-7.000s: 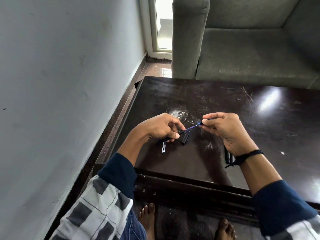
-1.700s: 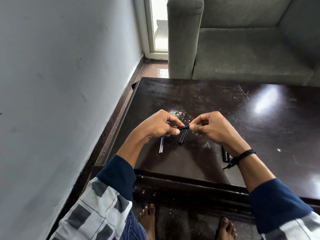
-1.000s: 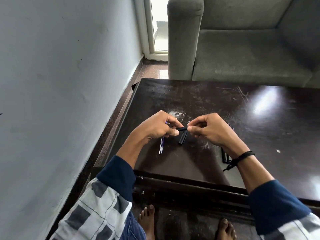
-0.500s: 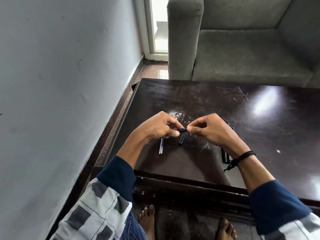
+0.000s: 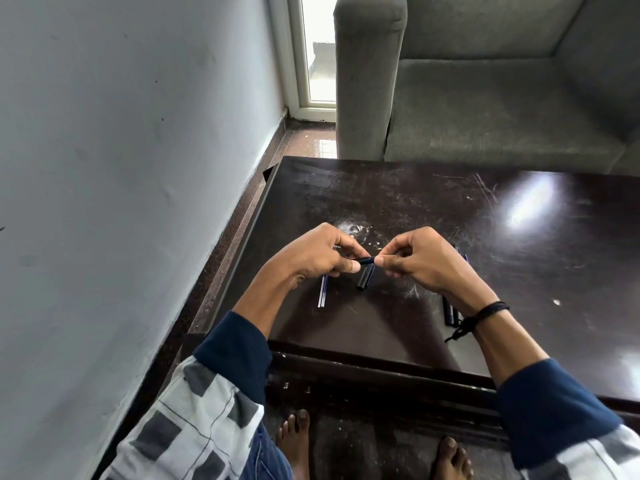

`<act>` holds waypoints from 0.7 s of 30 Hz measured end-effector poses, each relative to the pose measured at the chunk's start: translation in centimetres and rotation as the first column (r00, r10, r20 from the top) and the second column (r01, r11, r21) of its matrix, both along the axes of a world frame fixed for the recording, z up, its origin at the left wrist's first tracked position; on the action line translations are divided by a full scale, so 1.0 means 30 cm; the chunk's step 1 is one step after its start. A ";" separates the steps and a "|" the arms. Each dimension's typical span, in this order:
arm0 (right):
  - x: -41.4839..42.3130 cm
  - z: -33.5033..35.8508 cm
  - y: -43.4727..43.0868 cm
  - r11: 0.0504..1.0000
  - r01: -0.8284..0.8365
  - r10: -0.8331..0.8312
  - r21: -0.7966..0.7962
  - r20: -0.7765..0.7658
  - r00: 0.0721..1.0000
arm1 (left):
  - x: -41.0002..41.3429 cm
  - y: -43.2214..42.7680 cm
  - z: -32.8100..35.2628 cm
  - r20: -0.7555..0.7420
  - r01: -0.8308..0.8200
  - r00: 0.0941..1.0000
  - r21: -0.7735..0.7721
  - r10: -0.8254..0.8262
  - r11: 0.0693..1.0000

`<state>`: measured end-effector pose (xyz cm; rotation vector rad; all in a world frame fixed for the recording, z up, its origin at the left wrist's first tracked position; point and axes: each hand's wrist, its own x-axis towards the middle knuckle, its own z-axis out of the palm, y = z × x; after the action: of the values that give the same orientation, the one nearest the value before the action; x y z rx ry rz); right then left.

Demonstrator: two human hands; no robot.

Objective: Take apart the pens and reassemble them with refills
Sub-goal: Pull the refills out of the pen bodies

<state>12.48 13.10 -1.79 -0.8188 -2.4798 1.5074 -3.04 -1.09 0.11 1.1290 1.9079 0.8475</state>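
Note:
Both hands meet above the dark table (image 5: 415, 209), pinching one black pen (image 5: 366, 260) between them. My left hand (image 5: 320, 256) grips its left end and my right hand (image 5: 424, 261) closes on its right end; only a short black stretch shows between the fingertips. Under the hands a black pen barrel piece (image 5: 365, 279) lies on the table. Two thin blue refills (image 5: 322, 295) lie side by side below my left hand. More black pen parts (image 5: 450, 311) rest beside my right wrist, partly hidden by it.
A grey sofa (image 5: 502, 98) stands right behind the table's far edge. A grey wall (image 5: 121, 168) runs close along the left, with a narrow strip of floor between it and the table. My bare feet (image 5: 294, 441) are under the near edge.
Over seven seconds the blue refill visible between my hands has gone into the black barrel and my hands have drawn together. In the last second they hardly moved.

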 end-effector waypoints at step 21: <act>-0.001 -0.006 0.013 0.997 0.034 -0.035 0.074 0.015 0.999 | -0.006 0.004 -0.002 -0.035 0.018 0.999 0.009 -0.018 1.000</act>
<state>12.44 13.50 -1.97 -0.8600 -2.5031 1.3943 -3.21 -0.99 0.04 1.1721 1.9211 0.8330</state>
